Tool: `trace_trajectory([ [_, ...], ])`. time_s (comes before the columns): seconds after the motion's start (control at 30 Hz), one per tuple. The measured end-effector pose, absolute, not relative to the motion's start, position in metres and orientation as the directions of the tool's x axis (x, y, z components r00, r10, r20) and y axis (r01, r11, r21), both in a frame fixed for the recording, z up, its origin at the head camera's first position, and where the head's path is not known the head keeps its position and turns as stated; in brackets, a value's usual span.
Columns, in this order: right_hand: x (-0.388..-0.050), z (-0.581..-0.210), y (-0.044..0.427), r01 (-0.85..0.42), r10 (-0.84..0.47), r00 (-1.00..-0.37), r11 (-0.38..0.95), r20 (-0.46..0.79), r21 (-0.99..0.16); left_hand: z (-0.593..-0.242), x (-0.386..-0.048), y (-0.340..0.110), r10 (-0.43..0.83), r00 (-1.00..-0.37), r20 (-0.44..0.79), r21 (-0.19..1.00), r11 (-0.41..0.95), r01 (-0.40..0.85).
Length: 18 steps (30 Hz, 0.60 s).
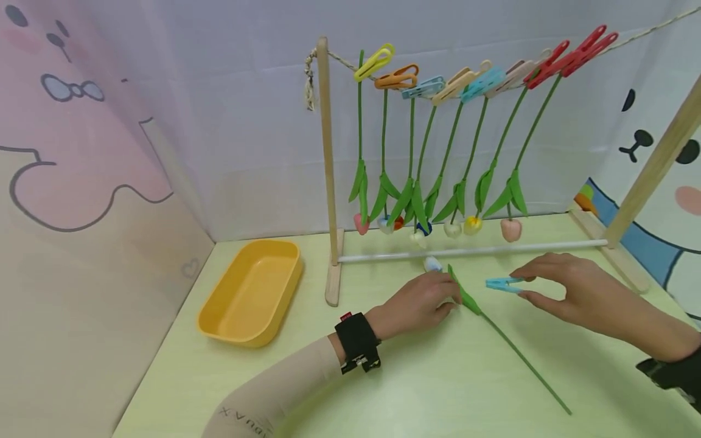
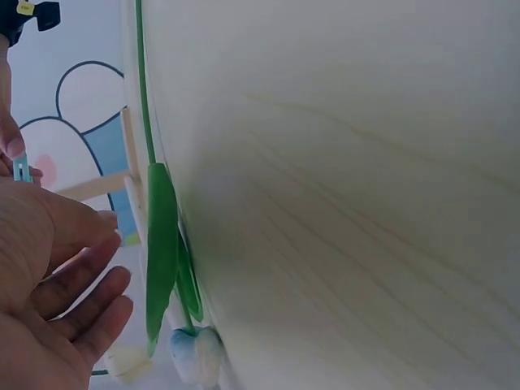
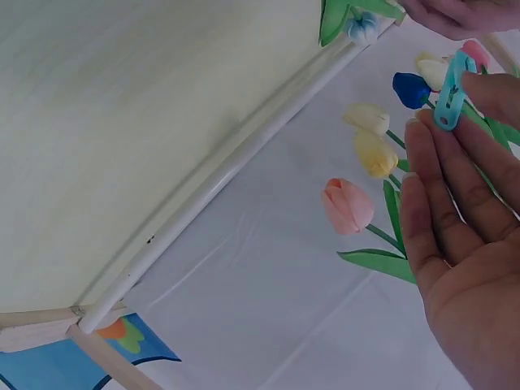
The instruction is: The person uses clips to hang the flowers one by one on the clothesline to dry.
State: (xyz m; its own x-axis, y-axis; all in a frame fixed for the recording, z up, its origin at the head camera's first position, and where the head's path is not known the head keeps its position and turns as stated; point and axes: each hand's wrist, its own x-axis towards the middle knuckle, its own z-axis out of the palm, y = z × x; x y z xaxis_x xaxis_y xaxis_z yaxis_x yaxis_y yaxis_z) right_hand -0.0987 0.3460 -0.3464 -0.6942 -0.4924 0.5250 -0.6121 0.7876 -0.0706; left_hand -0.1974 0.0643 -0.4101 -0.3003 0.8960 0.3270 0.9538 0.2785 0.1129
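Observation:
An artificial tulip with a long green stem and a pale blue-white bloom lies on the table. My left hand is beside its leaves; in the left wrist view the loosely bent fingers stand apart from the flower and hold nothing. Between thumb and fingers, my right hand pinches a light blue clothespin, also visible in the right wrist view as a turquoise clothespin. Above the table, several tulips hang bloom-down from a rope, held by coloured clothespins.
A wooden post and a slanting right post carry the rope. Low between them runs a white rod. At the left stands a yellow tray. Behind is a pale curtain with cartoon panels at both sides.

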Motion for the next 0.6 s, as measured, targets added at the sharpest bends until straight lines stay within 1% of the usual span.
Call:
trace_trajectory([
  [0.07,-0.097,-0.346,0.35,-0.599,-0.478,-0.701,0.798,0.529,-0.072,-0.411,-0.201,0.072,0.897,-0.276,0.344,0.102,0.257,0.961],
  [0.13,-0.097,-0.346,0.353,-0.59,-0.469,-0.706,0.804,0.531,-0.074,-0.411,-0.203,0.078,0.903,-0.271,0.333,0.096,0.253,0.963],
  [0.33,-0.097,-0.348,0.357,-0.578,-0.457,-0.707,0.813,0.539,-0.07,-0.413,-0.205,0.089,0.938,-0.272,0.212,0.043,0.27,0.962],
  [0.47,-0.095,-0.348,0.359,-0.566,-0.452,-0.717,0.822,0.531,-0.065,-0.414,-0.205,0.091,0.949,-0.269,0.165,0.029,0.268,0.963],
  [0.6,-0.094,-0.346,0.362,-0.572,-0.457,-0.712,0.818,0.534,-0.062,-0.413,-0.2,0.091,0.958,-0.263,0.115,-0.028,0.267,0.963],
])
